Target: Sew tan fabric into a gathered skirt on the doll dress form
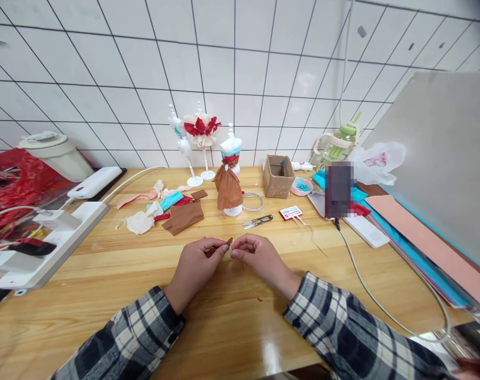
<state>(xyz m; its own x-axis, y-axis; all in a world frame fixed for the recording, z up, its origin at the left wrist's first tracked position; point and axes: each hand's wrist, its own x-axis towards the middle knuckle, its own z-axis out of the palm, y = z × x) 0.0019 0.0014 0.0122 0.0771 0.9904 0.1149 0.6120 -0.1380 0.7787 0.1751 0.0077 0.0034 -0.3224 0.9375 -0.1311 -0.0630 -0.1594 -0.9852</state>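
Note:
Near the middle of the wooden table, my left hand point(198, 264) pinches a small gathered piece of brown fabric point(229, 241) between thumb and fingers. Just to its right, my right hand point(263, 261) has thumb and fingertips brought together; what lies between them, if anything, is too small to make out. Ahead of the hands stands a small white mannequin point(231, 145) wearing a blue and red top and a brown skirt point(228, 187). Thread snips point(259, 221) lie beyond my right hand, beside a card of thread point(290, 212).
Fabric scraps point(183, 216) lie at left, with two mannequins point(200, 140) behind. A cardboard box point(278, 177), a pink bowl point(302, 186) and a phone-like device point(338, 189) with a cable stand at right. A power strip point(61, 243) runs along the left edge.

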